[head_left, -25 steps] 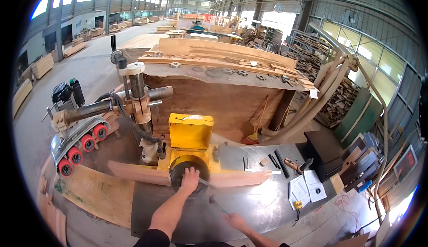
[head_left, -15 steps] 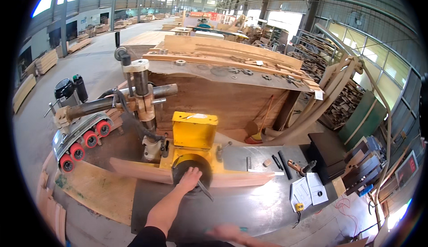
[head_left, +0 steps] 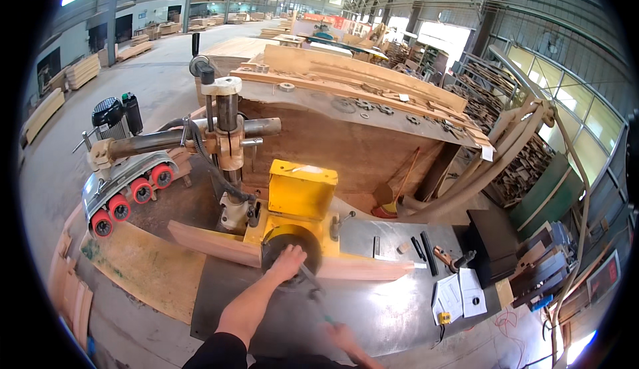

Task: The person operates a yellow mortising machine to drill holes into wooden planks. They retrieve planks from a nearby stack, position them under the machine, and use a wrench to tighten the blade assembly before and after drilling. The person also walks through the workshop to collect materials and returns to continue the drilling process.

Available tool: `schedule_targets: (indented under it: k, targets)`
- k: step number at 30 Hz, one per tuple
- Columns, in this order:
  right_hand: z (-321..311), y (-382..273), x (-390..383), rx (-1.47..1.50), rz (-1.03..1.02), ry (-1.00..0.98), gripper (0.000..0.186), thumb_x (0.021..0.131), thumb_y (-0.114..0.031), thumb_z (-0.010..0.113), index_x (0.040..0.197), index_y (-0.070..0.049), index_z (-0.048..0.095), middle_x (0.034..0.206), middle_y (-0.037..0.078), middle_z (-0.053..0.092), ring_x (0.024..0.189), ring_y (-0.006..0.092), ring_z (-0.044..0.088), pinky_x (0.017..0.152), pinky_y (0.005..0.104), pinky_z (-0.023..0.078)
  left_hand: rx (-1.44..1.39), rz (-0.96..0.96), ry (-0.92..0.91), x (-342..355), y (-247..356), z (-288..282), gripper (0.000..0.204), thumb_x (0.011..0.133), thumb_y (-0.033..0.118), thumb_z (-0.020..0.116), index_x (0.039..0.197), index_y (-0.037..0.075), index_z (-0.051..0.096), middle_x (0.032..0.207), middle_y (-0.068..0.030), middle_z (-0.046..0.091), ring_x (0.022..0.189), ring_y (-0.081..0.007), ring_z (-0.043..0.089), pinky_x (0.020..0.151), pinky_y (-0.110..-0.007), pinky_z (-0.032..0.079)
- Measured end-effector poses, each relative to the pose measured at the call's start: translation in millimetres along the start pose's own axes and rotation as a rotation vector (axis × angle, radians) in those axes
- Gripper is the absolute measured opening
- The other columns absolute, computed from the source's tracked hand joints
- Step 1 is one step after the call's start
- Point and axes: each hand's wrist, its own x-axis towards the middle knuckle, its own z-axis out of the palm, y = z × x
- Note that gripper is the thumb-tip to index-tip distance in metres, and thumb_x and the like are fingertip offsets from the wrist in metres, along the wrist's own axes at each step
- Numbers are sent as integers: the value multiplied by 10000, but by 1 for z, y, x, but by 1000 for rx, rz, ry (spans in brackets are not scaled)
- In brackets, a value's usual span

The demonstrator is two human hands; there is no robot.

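My left hand (head_left: 288,262) is closed over the middle of a dark round cutter opening in a yellow machine (head_left: 303,192) with a raised lid. From beneath its fingers a metal wrench (head_left: 308,277) slants down to the right; the grip on it is partly hidden. Lower down, over the grey metal table (head_left: 386,302), my right hand (head_left: 341,337) is smeared by motion, its fingers curled around a slim tool with a green handle (head_left: 327,318). The far end of that tool is too blurred to name. Wooden fence boards (head_left: 366,268) flank the cutter on both sides.
A power feeder (head_left: 130,189) with red wheels hangs at the left on a metal arm. Papers (head_left: 460,294), a yellow tape measure (head_left: 444,317) and black bars (head_left: 427,252) lie on the right of the table. Behind stands a wooden bench (head_left: 319,106) with metal parts.
My right hand has come up a little toward the wrench, and the green-handled tool has swung to point up and left. My left hand stays on the cutter. The whole view has shifted slightly.
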Motion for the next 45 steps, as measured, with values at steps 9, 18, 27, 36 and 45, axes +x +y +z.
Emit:
schedule_targets:
  k: [9,18,27,36,45]
  targets:
    - [-77,134,-66,-116,159,355,499,995,-469,514,1039,14,632,1013,304,680,923,472,664,817,542,520,55,-68,81,-6,2,6,205,798,47,623,999,72,590,1074,-147,523,1049,-367,516,884,-476,496]
    - [-63,151,14,-331,-81,951,512,947,-333,612,1285,48,562,1163,294,612,1088,456,581,958,524,465,51,-290,-381,59,35,-53,554,847,585,595,914,65,771,1007,-221,722,1016,-379,683,871,-462,534]
    - [-12,117,-96,293,-48,649,376,976,-252,589,1221,31,617,1128,253,647,989,432,628,872,502,493,-1911,-951,1024,-10,-16,35,445,1049,422,469,875,37,611,973,-193,709,987,-287,661,785,-435,559]
    - [24,130,-37,234,-198,658,362,974,-229,572,1284,-43,599,1027,180,724,953,379,690,830,437,545,-1592,-898,-555,-209,89,166,267,938,307,647,962,41,642,871,-147,672,755,-256,673,705,-410,570]
    - [-78,-114,135,-12,-768,344,314,903,-213,660,1178,-67,619,883,190,700,836,408,681,764,461,547,-944,-688,102,-122,95,60,347,957,300,596,1174,36,655,1091,-120,715,1025,-284,670,873,-372,520]
